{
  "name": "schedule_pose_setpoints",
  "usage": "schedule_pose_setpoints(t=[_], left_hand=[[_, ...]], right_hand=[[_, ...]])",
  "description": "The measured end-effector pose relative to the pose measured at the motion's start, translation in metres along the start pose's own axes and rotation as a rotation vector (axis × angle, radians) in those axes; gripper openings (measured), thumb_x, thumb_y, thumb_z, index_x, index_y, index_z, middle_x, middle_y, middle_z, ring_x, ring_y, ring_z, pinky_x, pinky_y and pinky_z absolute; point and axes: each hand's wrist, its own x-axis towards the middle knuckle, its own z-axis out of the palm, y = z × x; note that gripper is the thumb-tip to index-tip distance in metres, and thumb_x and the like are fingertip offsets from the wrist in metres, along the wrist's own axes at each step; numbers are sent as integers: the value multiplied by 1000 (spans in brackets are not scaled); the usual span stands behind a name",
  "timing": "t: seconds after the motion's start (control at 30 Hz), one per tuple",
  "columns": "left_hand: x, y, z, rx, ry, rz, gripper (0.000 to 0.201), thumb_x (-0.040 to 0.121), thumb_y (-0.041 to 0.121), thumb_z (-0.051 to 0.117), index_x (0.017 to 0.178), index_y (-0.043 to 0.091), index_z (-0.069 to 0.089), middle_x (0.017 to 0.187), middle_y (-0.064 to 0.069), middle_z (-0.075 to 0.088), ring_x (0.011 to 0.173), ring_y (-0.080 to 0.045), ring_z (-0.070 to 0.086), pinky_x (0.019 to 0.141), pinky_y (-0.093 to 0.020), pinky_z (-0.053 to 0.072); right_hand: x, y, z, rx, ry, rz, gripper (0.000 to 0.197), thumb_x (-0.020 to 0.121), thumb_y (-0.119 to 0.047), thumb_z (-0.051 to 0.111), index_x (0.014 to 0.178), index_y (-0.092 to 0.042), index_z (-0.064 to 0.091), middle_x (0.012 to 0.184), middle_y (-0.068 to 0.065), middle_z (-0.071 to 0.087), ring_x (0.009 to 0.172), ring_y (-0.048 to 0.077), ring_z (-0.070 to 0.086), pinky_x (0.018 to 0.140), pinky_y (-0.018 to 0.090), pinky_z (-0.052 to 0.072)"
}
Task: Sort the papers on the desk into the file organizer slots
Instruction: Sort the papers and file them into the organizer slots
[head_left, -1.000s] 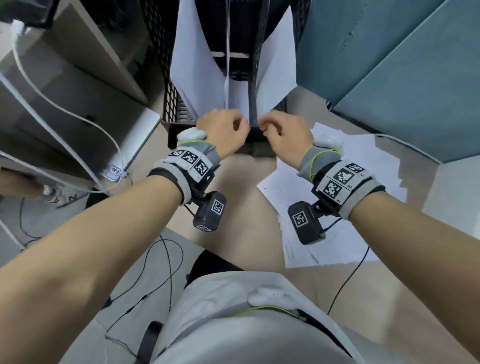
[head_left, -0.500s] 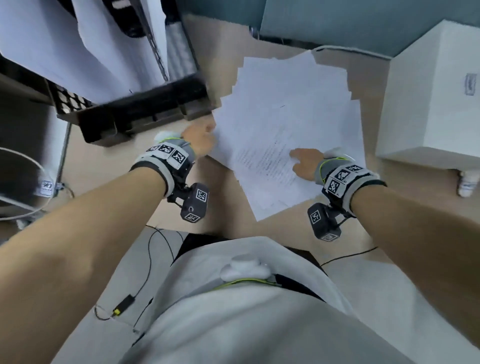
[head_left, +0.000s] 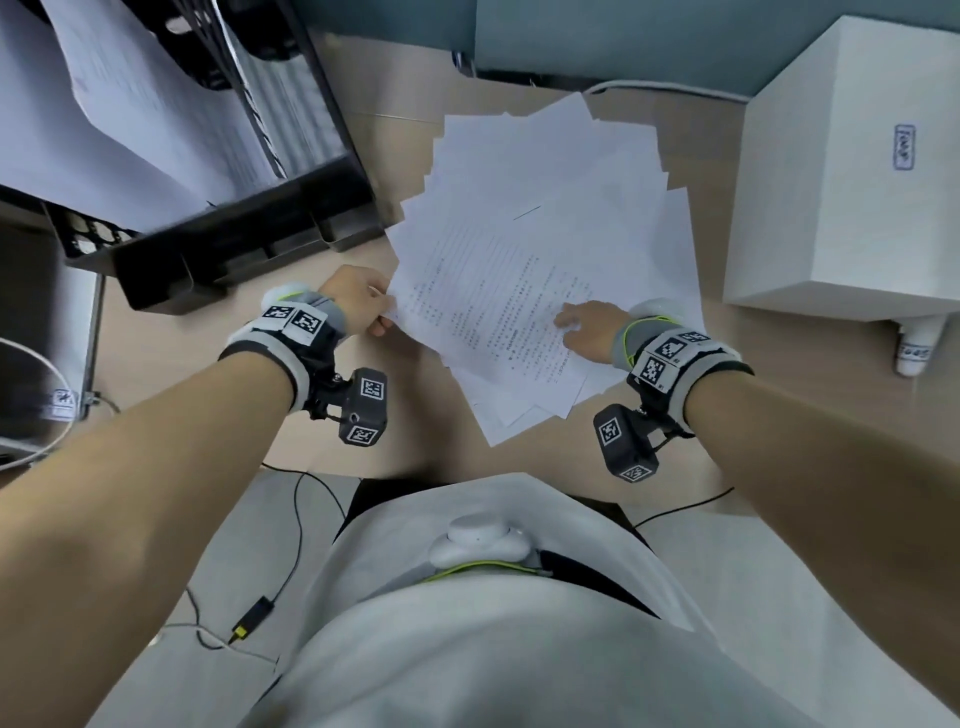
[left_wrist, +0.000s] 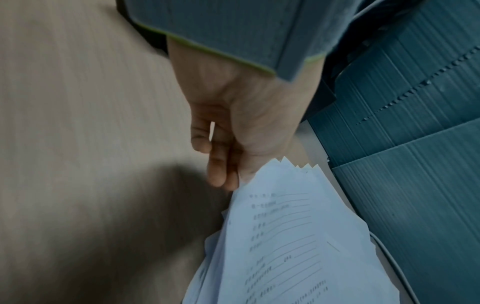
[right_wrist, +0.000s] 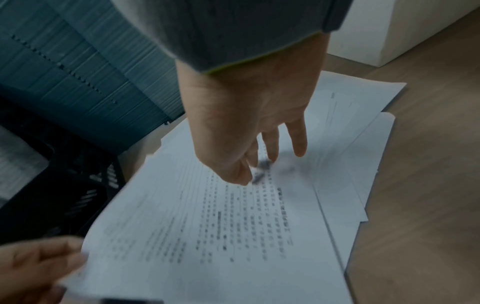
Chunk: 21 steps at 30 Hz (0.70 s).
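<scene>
right now my left hand (head_left: 358, 306) pinches the near-left edge of the top printed white sheet (head_left: 498, 322), thumb above and fingers curled beneath, so that edge is lifted off the rest. my right hand (head_left: 592, 330) lies flat on the same sheet, fingers straight and slightly spread, fingertips (right_wrist: 298, 152) pressing the page down onto the loose fanned stack of white papers (head_left: 597, 171) under it. the stack sits on the pale wooden desk (head_left: 249, 332), its corners splayed in several directions. just left of the stack stands the black mesh file organizer (head_left: 249, 249), its front lip near my left wrist, with white sheets already standing in its slots (head_left: 130, 135); i cannot tell how many slots are filled. to the right of the stack is a white rectangular box (head_left: 841, 192), close to the papers, and a small white bottle (head_left: 917, 348) lies at its near edge. behind the desk runs a teal partition wall (head_left: 623, 36).
</scene>
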Motion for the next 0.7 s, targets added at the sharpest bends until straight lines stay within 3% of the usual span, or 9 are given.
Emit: schedule_pose_setpoints(t=[0.1, 0.2, 0.27, 0.37, 0.43, 0.57, 0.6, 0.67, 0.7], left_hand=[[-5, -3, -3, 177, -53, 10, 14, 91, 6, 53, 79, 5, 60, 60, -4, 66, 37, 0, 57, 41, -12, 44], [-10, -10, -3, 379, -135, 40, 15, 88, 5, 54, 81, -3, 65, 48, 1, 62, 55, -15, 70, 56, -28, 55], [-13, -11, -2, 429, -165, 81, 17, 89, 6, 55, 80, -3, 66, 51, 1, 63, 64, -23, 72, 61, -31, 56], [-13, -6, 0, 424, -130, 133, 17, 90, 11, 58, 77, 4, 65, 59, 2, 61, 56, -15, 64, 54, -22, 47], [-12, 0, 1, 455, -102, 203, 15, 90, 14, 60, 79, 6, 66, 69, 1, 59, 64, -18, 58, 56, -22, 41], [-8, 14, 3, 357, -51, 339, 16, 90, 20, 65, 101, 12, 74, 95, -2, 69, 89, -20, 62, 81, -33, 50], [-6, 16, 3, 270, -24, 340, 17, 90, 20, 66, 103, 11, 73, 96, -2, 69, 89, -19, 62, 82, -32, 50], [-1, 25, 2, 31, 43, 292, 16, 88, 23, 68, 99, 13, 73, 96, -2, 69, 85, -15, 61, 79, -29, 51], [2, 29, 2, -117, 64, 249, 14, 88, 24, 69, 96, 14, 72, 95, -3, 68, 83, -15, 61, 75, -28, 53]], right_hand=[[2, 9, -3, 162, 136, 96, 39, 95, -17, 42, 132, -15, 54, 136, 7, 54, 119, 29, 54, 99, 38, 47], [2, 15, 0, 232, 211, 148, 40, 91, -19, 45, 130, -19, 55, 131, 5, 56, 112, 28, 57, 91, 34, 50], [1, 19, 3, 251, 236, 143, 41, 90, -20, 45, 131, -19, 52, 133, 5, 54, 114, 27, 54, 86, 29, 44], [1, 22, 8, 306, 245, 116, 41, 93, -17, 47, 134, -14, 48, 136, 6, 51, 120, 27, 51, 85, 28, 40], [-1, 22, 10, 396, 249, 96, 44, 94, -16, 49, 137, -13, 45, 139, 6, 49, 124, 25, 49, 87, 28, 41], [0, 19, 7, 580, 274, 3, 49, 91, -16, 57, 138, -11, 43, 134, 4, 52, 122, 20, 50, 96, 30, 42], [1, 19, 6, 607, 284, -26, 41, 90, -15, 57, 130, -9, 50, 123, 4, 56, 113, 20, 53, 92, 32, 44], [5, 20, 2, 670, 324, -34, 10, 89, -13, 57, 94, -4, 61, 89, 8, 57, 84, 21, 54, 68, 29, 44], [7, 21, -1, 720, 354, -20, 15, 89, -11, 55, 75, -6, 55, 75, 8, 50, 73, 20, 48, 58, 27, 36]])
